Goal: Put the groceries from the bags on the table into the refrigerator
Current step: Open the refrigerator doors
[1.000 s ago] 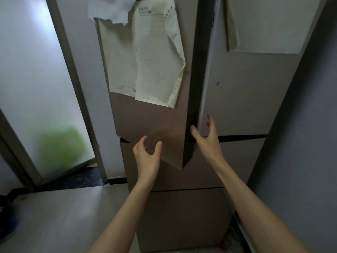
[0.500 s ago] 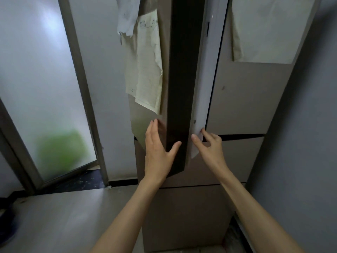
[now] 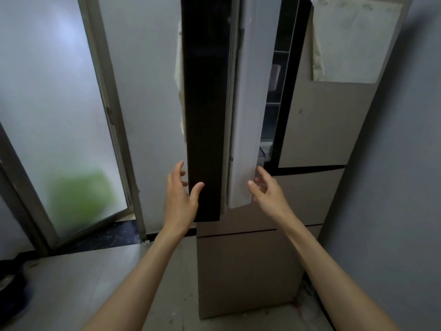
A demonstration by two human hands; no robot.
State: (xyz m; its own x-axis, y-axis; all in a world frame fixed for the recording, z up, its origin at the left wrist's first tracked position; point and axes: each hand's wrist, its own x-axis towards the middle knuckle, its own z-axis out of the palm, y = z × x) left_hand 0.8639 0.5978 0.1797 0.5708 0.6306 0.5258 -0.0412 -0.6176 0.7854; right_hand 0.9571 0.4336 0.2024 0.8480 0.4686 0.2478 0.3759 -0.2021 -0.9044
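Observation:
A tall beige refrigerator [image 3: 243, 263] stands ahead. Its upper left door [image 3: 205, 115] is swung open towards me, dark edge facing the camera, white inner lining beside it. Through the gap I see dim inner shelves [image 3: 274, 91]. The upper right door [image 3: 329, 125] stays closed, with a paper stuck to it. My left hand [image 3: 180, 197] is at the door's lower left edge, fingers spread, thumb against the dark edge. My right hand [image 3: 268, 191] hovers with relaxed fingers beside the white lining, holding nothing. No groceries or bags are in view.
A grey wall [image 3: 393, 187] closes in on the right. To the left is a frosted glass door [image 3: 59, 139] with a green blur behind it. A dark object [image 3: 12, 290] lies on the floor at the far left. Drawer fronts sit below the doors.
The left door has swung further open, now edge-on, hiding the papers on its front. My left hand has loosened off its face and my right hand has slipped off the inner edge.

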